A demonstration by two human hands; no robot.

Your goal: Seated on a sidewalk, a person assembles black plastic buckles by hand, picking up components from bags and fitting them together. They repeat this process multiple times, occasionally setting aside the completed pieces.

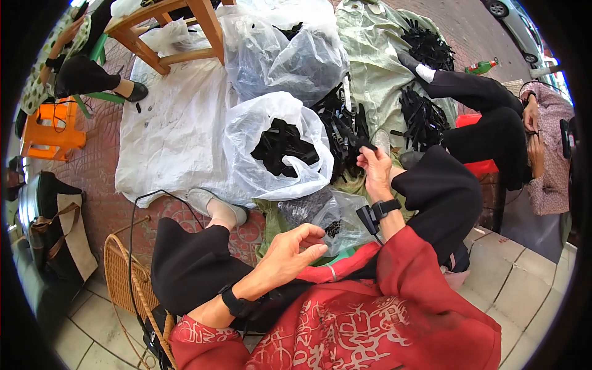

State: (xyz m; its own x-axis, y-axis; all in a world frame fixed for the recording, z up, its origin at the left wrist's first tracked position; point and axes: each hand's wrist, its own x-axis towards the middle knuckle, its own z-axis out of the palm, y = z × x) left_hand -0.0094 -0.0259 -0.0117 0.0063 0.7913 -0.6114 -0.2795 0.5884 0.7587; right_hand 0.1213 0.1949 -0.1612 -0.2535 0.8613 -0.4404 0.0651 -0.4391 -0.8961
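My right hand reaches forward beside a heap of black strap pieces. Its thumb and fingertips are pinched together on a small black strap piece, whose far end merges with the dark heap behind. Over my lap hovers my left hand, fingers bent and thumb apart, with nothing visible between them. A clear plastic bag with small dark parts lies just ahead of my lap. Beyond it stands an open white plastic bag filled with black pieces.
White sheeting and greenish sheeting cover the paving. A larger clear bag, a wooden stool and an orange stool stand around. At right, a seated person handles something small; bundles of black strips lie near their legs.
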